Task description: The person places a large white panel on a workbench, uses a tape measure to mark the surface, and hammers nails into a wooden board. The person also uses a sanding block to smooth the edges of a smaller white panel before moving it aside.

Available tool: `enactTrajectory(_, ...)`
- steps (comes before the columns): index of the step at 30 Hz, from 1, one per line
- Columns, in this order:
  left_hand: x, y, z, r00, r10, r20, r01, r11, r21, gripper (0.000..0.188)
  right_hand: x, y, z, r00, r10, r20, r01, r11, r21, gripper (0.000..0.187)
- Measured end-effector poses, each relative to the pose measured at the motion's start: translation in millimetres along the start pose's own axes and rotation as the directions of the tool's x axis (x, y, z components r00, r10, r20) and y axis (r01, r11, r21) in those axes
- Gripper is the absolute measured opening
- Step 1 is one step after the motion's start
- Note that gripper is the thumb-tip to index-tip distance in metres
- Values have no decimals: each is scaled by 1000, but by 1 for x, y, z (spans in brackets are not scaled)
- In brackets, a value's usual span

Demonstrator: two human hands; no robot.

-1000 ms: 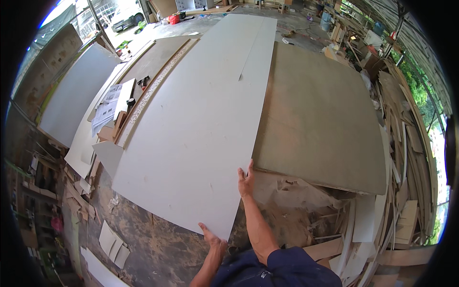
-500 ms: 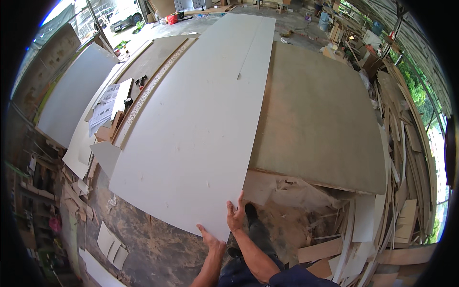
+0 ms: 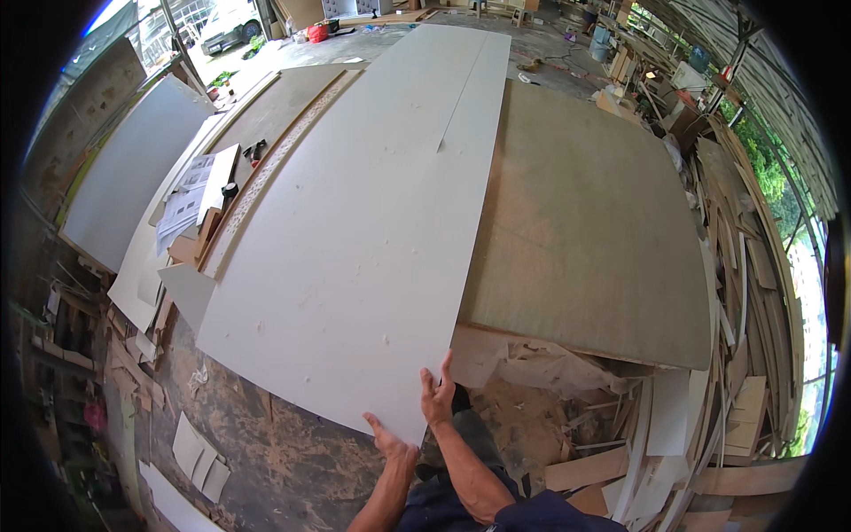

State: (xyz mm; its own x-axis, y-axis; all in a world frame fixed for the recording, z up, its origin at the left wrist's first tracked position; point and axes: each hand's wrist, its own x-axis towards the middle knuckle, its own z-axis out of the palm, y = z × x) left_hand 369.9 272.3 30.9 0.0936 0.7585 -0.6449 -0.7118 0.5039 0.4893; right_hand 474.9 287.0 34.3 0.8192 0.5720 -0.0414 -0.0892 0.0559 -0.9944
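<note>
Now, the big white sheet (image 3: 355,239) lay long and flat across the brown tabletop (image 3: 585,239), its near corner hanging out past the tabletop's edge, right over the sawdust-strewn floor (image 3: 266,461). A straight cut line ran down its far half, parting a narrow strip on the right. The right hand (image 3: 436,399) sat on that near corner at the sheet's right edge, fingers (image 3: 443,372) spread up against the edge and thumb alongside, pinching the panel rather than closed in a fist. The left hand (image 3: 390,439) was tucked at the very bottom tip of the corner, fingers hooked under it, so how tightly they closed I could not tell. Both hands bore the corner, then, at its lowest point.

By my reading, the step in hand was shifting or lifting the sheet by its overhanging corner, with a long panel and both grips bunched at one end. The next move would call for a steady, even pull, keeping the sheet from sagging or scraping.

Further out: a grey panel (image 3: 133,168) leaned at the left, papers (image 3: 191,199) lay beside the sheet, white offcuts (image 3: 199,452) dotted the floor, and scrap boards (image 3: 709,426) piled up at the right.
</note>
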Motion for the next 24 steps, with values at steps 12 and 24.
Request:
enactTrajectory(12,19,-9,43,995,-37,-93,41,998,47,72,46,11,1,1000,-6,-31,6,1000,1,69)
enactTrajectory(24,48,-21,72,994,-86,-60,92,990,103,73,92,5,-3,1000,23,-4,-23,999,-49,71)
